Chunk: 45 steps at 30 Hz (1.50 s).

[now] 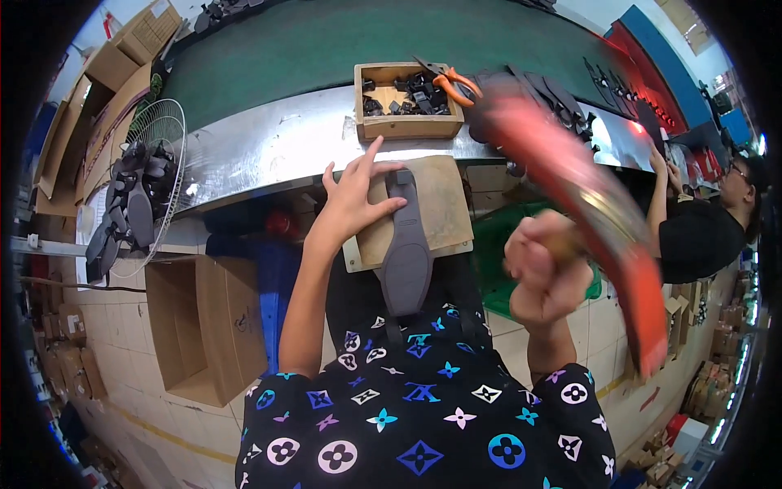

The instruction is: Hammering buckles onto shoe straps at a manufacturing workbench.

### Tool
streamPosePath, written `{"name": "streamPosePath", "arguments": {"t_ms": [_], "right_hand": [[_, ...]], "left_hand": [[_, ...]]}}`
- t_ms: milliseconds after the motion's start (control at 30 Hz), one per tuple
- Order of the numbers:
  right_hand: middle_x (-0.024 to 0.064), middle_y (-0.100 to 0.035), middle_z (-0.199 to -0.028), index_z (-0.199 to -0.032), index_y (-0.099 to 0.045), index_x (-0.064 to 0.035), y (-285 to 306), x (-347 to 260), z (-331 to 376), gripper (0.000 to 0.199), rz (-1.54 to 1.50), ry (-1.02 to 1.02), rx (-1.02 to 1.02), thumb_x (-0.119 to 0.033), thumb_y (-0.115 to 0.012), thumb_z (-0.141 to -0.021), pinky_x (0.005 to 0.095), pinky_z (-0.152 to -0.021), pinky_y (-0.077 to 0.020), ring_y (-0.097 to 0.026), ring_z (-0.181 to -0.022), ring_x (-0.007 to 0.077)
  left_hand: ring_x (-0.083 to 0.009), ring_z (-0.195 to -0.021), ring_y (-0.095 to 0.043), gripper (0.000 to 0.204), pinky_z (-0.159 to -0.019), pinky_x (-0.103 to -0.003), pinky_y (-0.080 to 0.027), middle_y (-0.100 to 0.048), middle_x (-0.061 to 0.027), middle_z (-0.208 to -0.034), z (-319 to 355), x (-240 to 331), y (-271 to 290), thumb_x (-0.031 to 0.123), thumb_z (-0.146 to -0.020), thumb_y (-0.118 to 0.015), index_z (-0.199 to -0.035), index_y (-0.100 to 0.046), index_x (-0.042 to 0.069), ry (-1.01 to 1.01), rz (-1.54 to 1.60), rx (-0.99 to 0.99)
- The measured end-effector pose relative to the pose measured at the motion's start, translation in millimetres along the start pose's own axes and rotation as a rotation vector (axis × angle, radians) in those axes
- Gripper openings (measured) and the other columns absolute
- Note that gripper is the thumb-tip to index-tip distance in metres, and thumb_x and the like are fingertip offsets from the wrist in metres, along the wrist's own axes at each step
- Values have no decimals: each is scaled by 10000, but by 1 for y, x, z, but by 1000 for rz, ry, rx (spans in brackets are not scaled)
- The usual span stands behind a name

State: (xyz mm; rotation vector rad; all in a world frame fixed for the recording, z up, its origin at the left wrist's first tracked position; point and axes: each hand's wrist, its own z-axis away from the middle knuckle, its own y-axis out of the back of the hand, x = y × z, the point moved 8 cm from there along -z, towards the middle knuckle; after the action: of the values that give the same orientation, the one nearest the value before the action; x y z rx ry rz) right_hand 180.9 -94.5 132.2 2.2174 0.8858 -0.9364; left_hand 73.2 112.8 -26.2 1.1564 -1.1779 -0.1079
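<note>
A grey flat shoe sole or sandal base (pixel 406 265) lies lengthwise on a worn wooden board (pixel 444 191), its wide end reaching over the near edge toward me. My left hand (pixel 358 196) holds its narrow far end; the thumb and a finger touch it, while the index finger points away. My right hand (pixel 550 265) is closed round a brownish handle. Raised above it, a mallet (pixel 586 196) with a long red head and a gold-coloured middle band is smeared by motion, close to the camera and apart from the sole.
Beyond the board stands a wooden box (pixel 411 126) of small black parts, with orange-handled pliers (pixel 456 85) on its rim. A wire fan cage (pixel 155 187) holding grey pieces is at left, above a cardboard box (pixel 208 326). A co-worker (pixel 700 220) works at right beside the green conveyor belt (pixel 277 57).
</note>
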Motion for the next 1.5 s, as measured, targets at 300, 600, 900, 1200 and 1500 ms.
{"name": "streamPosePath", "arguments": {"t_ms": [300,600,900,1200,1500], "right_hand": [[224,-651,-782,-1190,-560,14,-28,70,-5,249,256,-192,-128,-104,-584,-973,401,-593,-509,-665,-705,413],[145,-620,-1050,-1260,-605,-50,-54,106,4,419,528,-48,-419,-11,-659,-847,369,-735,-533,-667,-907,313],[176,-657,-1139,-1058,-661,3,-71,78,46,464,-693,-475,-589,-440,-542,-991,439,-957,-463,-592,-1106,295],[148,-618,-1098,-1008,-664,28,-83,60,57,483,-1153,-502,-481,-435,-528,-1009,315,-893,-468,-585,-1036,238],[103,-673,-1142,-1209,-638,43,-16,111,55,306,-242,-612,-118,-159,-492,-1033,284,-925,-472,-633,-991,153]], "left_hand": [[-265,-1173,-617,206,-1068,-540,-374,-722,-16,-1025,-2,30,25,247,-827,-738,-970,-746,98,-414,-79,297],[-179,-629,-536,237,-563,-308,-399,-550,-88,-741,102,115,29,146,-881,-708,-802,-597,-48,-130,807,-203],[-166,-870,-555,276,-790,-294,-431,-572,-89,-891,120,124,-4,223,-1008,-506,-980,-648,-13,139,1094,-463],[-198,-998,-625,257,-931,-316,-475,-663,-127,-1045,129,140,-25,199,-997,-474,-995,-592,-28,307,1458,-657],[-159,-909,-611,382,-861,-312,-476,-665,-93,-977,95,18,159,353,-1025,-540,-1069,-640,-13,278,274,719]]}}
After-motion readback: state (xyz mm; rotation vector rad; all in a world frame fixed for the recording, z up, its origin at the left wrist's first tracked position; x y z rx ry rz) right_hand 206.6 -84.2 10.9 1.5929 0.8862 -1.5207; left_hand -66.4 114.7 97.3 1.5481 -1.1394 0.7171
